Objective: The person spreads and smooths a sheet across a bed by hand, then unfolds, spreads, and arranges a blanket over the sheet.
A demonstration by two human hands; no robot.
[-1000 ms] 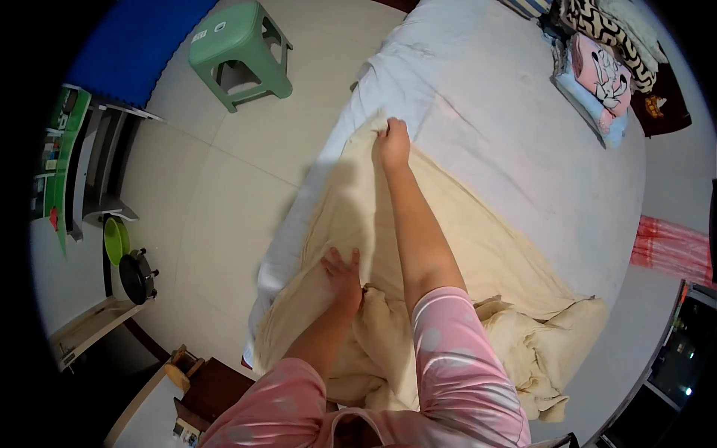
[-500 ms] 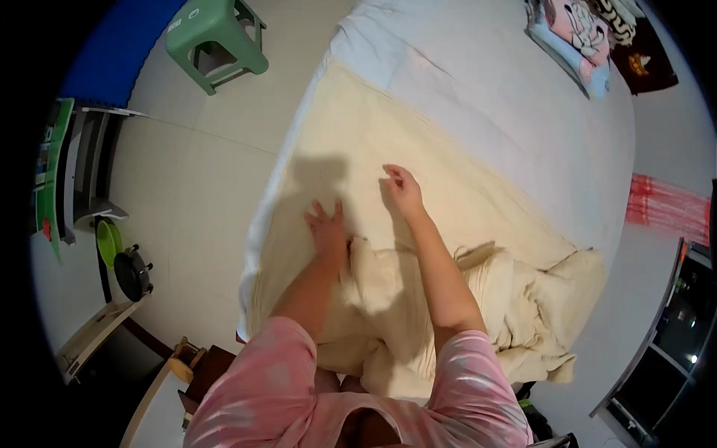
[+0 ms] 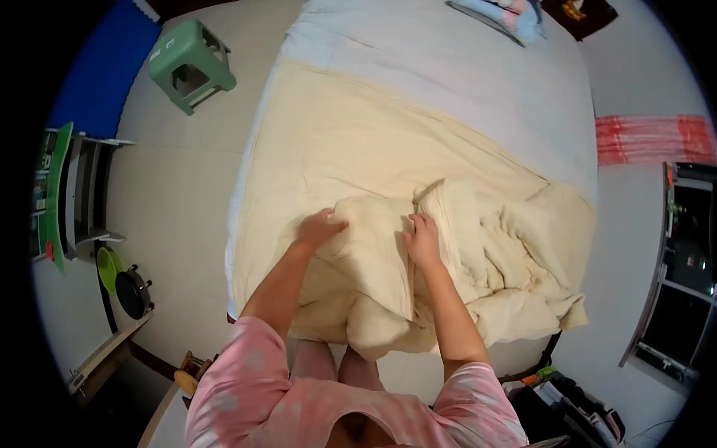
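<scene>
A cream blanket (image 3: 328, 134) covers the near part of the bed, flat at the far side and bunched into thick folds close to my body. My left hand (image 3: 321, 226) is at the left end of a raised fold, with its fingers bent and closed on the cloth. To the right, my right hand (image 3: 423, 237) rests beside the edge of a layered fold. Its fingers are loosely curved, with thumb and fingertips apart, and I see no cloth between them. Crumpled folds lie right of this hand.
A pale blue sheet (image 3: 441, 60) covers the bed beyond the blanket. Folded items (image 3: 508, 19) lie at its far edge. A green stool (image 3: 193, 63) stands on the floor to the left. Clothes (image 3: 564, 407) are piled at lower right, below a window (image 3: 683, 261).
Both hands have moved back toward my body, from the flat cloth to the bunched folds. My left fingers, spread before, have closed on the blanket. The camera view has shifted and turned.
</scene>
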